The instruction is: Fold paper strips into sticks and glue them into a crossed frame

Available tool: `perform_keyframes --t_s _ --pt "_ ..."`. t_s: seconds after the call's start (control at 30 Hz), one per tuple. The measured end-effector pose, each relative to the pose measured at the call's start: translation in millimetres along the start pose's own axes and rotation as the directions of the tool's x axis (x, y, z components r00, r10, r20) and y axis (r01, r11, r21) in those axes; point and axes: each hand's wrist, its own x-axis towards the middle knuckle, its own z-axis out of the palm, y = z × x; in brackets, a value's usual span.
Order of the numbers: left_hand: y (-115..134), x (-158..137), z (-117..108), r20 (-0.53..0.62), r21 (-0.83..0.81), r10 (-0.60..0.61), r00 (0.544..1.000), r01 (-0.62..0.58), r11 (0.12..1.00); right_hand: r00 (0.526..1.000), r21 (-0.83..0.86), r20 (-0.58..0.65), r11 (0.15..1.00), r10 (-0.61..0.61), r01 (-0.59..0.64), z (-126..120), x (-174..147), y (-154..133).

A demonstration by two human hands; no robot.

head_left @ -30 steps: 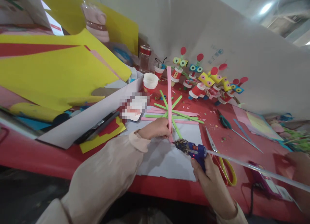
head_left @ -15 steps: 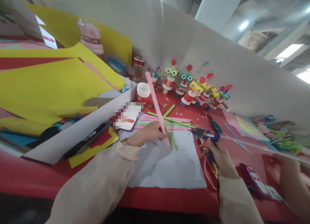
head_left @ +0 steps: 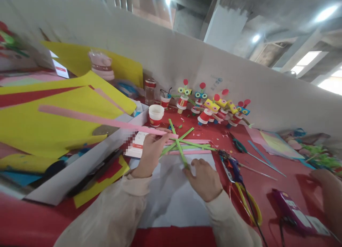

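My left hand (head_left: 149, 154) pinches a long pink paper strip (head_left: 107, 123) near its right end; the strip stretches left over the phone (head_left: 136, 147) and the white box edge. Several green paper strips (head_left: 184, 147) cross one another in a star shape just right of that hand. The pink strip's end reaches the middle of the star. My right hand (head_left: 205, 179) has its thumb and forefinger closed on the near end of one green strip. Beneath both hands lies a white sheet (head_left: 181, 200), with more pink strips (head_left: 192, 152) along its far edge.
On the right lie a dark blue glue gun (head_left: 235, 168), yellow-handled scissors (head_left: 248, 204), green-handled pliers (head_left: 237, 144) and a purple device (head_left: 291, 209). Paper-cup figures (head_left: 205, 116) line the wall beside a paper cup (head_left: 156, 115). Another person's arm (head_left: 327, 190) shows at far right.
My right hand has let go of the glue gun and moved left onto a green strip. The pink strip in my left hand has swung from nearly upright to pointing left.
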Motion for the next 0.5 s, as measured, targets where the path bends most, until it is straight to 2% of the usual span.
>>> perform_keyframes --t_s 0.07,0.13,0.2,0.27,0.3,0.37,0.43,0.5 --pt "-1 2 -3 -0.014 0.01 0.042 0.999 -0.042 0.999 0.999 -0.053 0.049 0.999 0.007 -0.004 4 4 -16" --pt "-2 5 -5 -0.025 0.026 0.061 0.998 -0.06 0.998 0.999 -0.029 0.052 1.0 0.003 -0.001 3 10 -14" --pt "-2 6 -5 -0.032 0.023 0.053 0.998 -0.053 0.998 1.0 0.127 -0.023 0.992 -0.013 0.016 -5 17 -1" --pt "-3 6 -3 -0.021 -0.016 0.014 1.0 -0.014 1.0 0.987 0.398 -0.16 0.916 0.022 0.044 -16 25 11" --pt "-4 6 -2 0.002 -0.048 -0.014 1.0 0.014 0.999 0.974 0.54 -0.217 0.839 0.06 0.069 -22 28 15" --pt "-6 4 1 0.076 -0.127 -0.072 0.995 0.081 0.989 0.958 0.768 -0.256 0.629 0.132 0.119 -28 35 17" --pt "-8 1 4 0.165 -0.176 -0.133 0.977 0.162 0.971 0.965 0.905 -0.216 0.401 0.15 0.14 -26 42 14" --pt "-11 -3 9 0.227 -0.163 -0.196 0.954 0.235 0.958 0.976 0.967 -0.155 0.227 0.152 0.118 -17 46 10"
